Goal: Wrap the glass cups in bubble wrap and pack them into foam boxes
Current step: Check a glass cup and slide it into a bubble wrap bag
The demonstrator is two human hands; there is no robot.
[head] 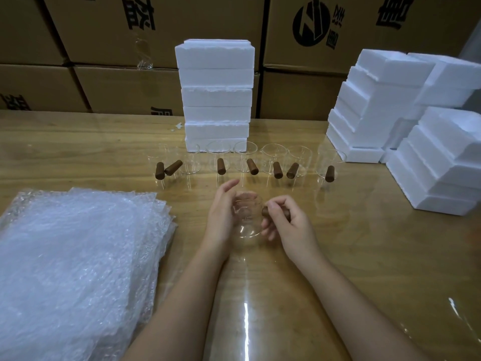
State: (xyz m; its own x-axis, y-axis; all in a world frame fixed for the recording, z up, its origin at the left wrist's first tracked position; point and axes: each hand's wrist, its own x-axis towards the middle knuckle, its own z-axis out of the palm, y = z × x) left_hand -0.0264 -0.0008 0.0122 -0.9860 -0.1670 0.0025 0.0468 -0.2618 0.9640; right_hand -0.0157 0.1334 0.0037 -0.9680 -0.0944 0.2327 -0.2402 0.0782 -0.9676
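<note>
- I see a long wooden table [351, 256] with a glossy clear sheet over it; light streaks shine on the near part.
- My left hand [221, 212] lies with its palm against the side of the glass cup [246, 222], fingers fairly straight and loosely spread, the top ones lifted off the glass.
- My right hand [289, 222] has its fingers curled, thumb and forefinger pinching the cup's brown handle [265, 211].
- The cup is at the table's middle, between both hands; I cannot tell if its base touches the surface.
- A thick pile of bubble wrap [78, 256] lies flat on the near left of the table.
- Beyond my hands, a row of cups [244, 160] with brown handles stands across the table.
- Just behind that row a tall stack of foam boxes [216, 95] rises.
- More foam pieces [377, 100] are stacked on the right, some leaning.
- Behind the table, cardboard cartons [104, 29] with black printing form a wall.
</note>
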